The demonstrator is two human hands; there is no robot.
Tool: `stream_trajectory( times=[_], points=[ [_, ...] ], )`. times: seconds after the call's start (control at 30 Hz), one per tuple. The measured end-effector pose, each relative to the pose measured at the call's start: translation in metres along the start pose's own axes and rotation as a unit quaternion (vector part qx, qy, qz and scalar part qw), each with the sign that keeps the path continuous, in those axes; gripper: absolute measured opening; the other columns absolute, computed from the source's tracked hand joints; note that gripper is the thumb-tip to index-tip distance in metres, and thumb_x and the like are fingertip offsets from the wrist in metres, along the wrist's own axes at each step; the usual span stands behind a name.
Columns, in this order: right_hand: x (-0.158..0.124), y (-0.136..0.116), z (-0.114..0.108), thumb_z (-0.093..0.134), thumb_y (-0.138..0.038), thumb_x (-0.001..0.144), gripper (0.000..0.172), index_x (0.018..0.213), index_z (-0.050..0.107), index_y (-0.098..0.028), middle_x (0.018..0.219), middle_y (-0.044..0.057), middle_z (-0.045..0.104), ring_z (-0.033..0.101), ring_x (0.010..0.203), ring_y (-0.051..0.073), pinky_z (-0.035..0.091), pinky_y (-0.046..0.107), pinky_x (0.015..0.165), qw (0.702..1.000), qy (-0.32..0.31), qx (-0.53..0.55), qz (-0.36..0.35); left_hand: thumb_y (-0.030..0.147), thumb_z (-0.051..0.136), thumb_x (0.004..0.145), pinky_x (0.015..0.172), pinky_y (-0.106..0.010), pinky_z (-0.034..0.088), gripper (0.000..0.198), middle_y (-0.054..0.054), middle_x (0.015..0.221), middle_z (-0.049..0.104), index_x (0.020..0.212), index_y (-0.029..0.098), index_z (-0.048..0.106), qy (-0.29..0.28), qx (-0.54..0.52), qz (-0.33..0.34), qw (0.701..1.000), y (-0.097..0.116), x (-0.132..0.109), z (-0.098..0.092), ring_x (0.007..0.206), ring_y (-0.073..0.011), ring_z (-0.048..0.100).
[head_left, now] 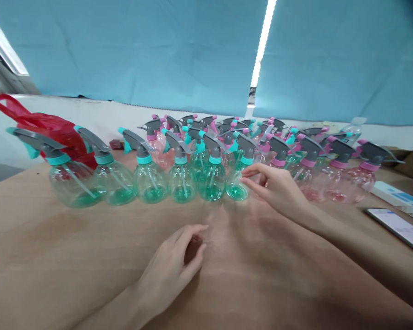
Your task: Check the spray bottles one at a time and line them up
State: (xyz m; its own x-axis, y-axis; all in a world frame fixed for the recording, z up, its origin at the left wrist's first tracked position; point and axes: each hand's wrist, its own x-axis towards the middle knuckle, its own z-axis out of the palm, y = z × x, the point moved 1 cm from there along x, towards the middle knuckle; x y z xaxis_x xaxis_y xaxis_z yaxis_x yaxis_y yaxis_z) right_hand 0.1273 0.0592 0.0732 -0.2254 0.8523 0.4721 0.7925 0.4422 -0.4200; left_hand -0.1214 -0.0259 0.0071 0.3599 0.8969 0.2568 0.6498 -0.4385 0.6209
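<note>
My right hand [284,190] is at the front row of spray bottles, thumb and fingers curved with a gap between them. Its fingertips overlap the side of a green spray bottle [237,190]; whether they touch it I cannot tell. Nearer to me, my left hand [174,266] hovers low over the table with fingers loosely curled and apart, holding nothing. Left of the right hand stand several green bottles with teal collars, among them one green spray bottle [212,188]. Pink spray bottles [337,183] with pink collars stand to its right, partly hidden by the hand.
More spray bottles [227,126] crowd behind the front row on the wooden table [55,243]. A red plastic bag [58,130] sits at the back left. At the right lie a phone [399,227] and a white-and-blue box [399,195]. A clear bottle [355,128] stands behind.
</note>
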Motion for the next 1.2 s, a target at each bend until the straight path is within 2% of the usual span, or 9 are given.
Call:
stream_trajectory(
  times=[0.07,0.17,0.4,0.5,0.57,0.67,0.83,1.03,1.2],
  points=[
    [-0.006,0.012,-0.01,0.056,-0.042,0.088,0.022,0.088,0.066,-0.023,0.072,0.0,0.071,0.06,0.056,0.016,0.043,0.03,0.057,0.999,0.029,-0.023,0.029,0.025,0.048,0.093,0.079,-0.032,0.053,0.024,0.004,0.103,0.069,0.116,0.03,0.052,0.0,-0.005,0.001,1.0,0.0,-0.001,0.0,0.09,-0.0175,0.068],
    [-0.008,0.028,-0.013,0.059,-0.045,0.085,0.027,0.099,0.063,-0.023,0.098,0.003,0.074,0.065,0.067,0.019,0.047,0.034,0.065,0.996,0.046,-0.045,0.066,0.025,0.048,0.094,0.079,-0.031,0.053,0.022,0.005,0.101,0.069,0.115,0.031,0.052,-0.005,-0.009,-0.001,1.0,0.0,-0.001,0.0,0.09,-0.0173,0.068],
    [0.013,0.035,0.009,0.061,-0.06,0.077,0.075,0.135,0.046,-0.014,0.134,0.015,0.058,0.065,0.103,0.032,0.049,0.045,0.088,0.994,0.018,0.009,0.104,0.025,0.047,0.092,0.076,-0.031,0.053,0.024,0.004,0.096,0.069,0.115,0.03,0.052,0.012,-0.009,0.0,1.0,0.001,0.002,-0.001,0.086,-0.0179,0.068],
    [0.023,0.033,0.016,0.062,-0.066,0.072,0.09,0.139,0.041,-0.01,0.136,0.019,0.054,0.065,0.101,0.033,0.048,0.045,0.086,0.991,0.004,0.019,0.134,0.026,0.047,0.092,0.076,-0.032,0.053,0.023,0.004,0.095,0.069,0.115,0.03,0.052,0.014,-0.008,-0.002,1.0,0.001,0.001,-0.001,0.085,-0.0179,0.068],
    [0.028,0.032,0.02,0.061,-0.069,0.07,0.094,0.138,0.04,-0.007,0.126,0.021,0.06,0.063,0.102,0.035,0.047,0.044,0.084,0.99,-0.003,0.013,0.143,0.026,0.047,0.093,0.076,-0.032,0.053,0.024,0.004,0.096,0.069,0.115,0.03,0.052,0.012,-0.008,-0.001,1.0,0.001,0.0,-0.001,0.085,-0.0178,0.068],
    [0.031,0.032,0.022,0.059,-0.069,0.071,0.083,0.128,0.047,-0.009,0.095,0.015,0.068,0.065,0.088,0.033,0.046,0.038,0.069,0.99,-0.013,0.008,0.143,0.026,0.047,0.093,0.076,-0.031,0.053,0.024,0.004,0.095,0.069,0.115,0.03,0.052,0.014,-0.009,0.0,1.0,0.001,0.001,-0.002,0.085,-0.0175,0.069],
    [0.025,0.03,0.02,0.057,-0.069,0.073,0.053,0.092,0.048,-0.019,0.066,0.001,0.055,0.054,0.06,0.021,0.032,0.029,0.05,0.991,-0.024,-0.002,0.13,0.028,0.047,0.093,0.073,-0.03,0.054,0.023,0.005,0.094,0.069,0.115,0.031,0.052,0.022,-0.01,-0.008,1.0,0.0,0.003,-0.002,0.084,-0.017,0.069],
    [-0.005,0.019,0.004,0.053,-0.072,0.075,0.052,0.071,0.032,-0.024,0.072,0.0,0.053,0.051,0.063,0.018,0.03,0.029,0.052,0.995,-0.034,-0.026,0.088,0.03,0.049,0.092,0.08,-0.033,0.054,0.022,0.003,0.102,0.069,0.114,0.03,0.052,0.018,-0.013,-0.017,1.0,0.002,0.008,0.003,0.092,-0.0192,0.069],
    [-0.041,0.004,-0.017,0.05,-0.074,0.077,0.053,0.083,0.051,-0.021,0.083,0.006,0.065,0.061,0.074,0.025,0.039,0.034,0.058,0.996,-0.062,-0.044,0.055,0.033,0.06,0.086,0.1,-0.043,0.045,0.048,-0.008,0.132,0.054,0.13,0.026,0.041,-0.011,-0.025,0.023,0.999,0.023,0.02,0.03,0.121,-0.0259,0.054]
  ],
)
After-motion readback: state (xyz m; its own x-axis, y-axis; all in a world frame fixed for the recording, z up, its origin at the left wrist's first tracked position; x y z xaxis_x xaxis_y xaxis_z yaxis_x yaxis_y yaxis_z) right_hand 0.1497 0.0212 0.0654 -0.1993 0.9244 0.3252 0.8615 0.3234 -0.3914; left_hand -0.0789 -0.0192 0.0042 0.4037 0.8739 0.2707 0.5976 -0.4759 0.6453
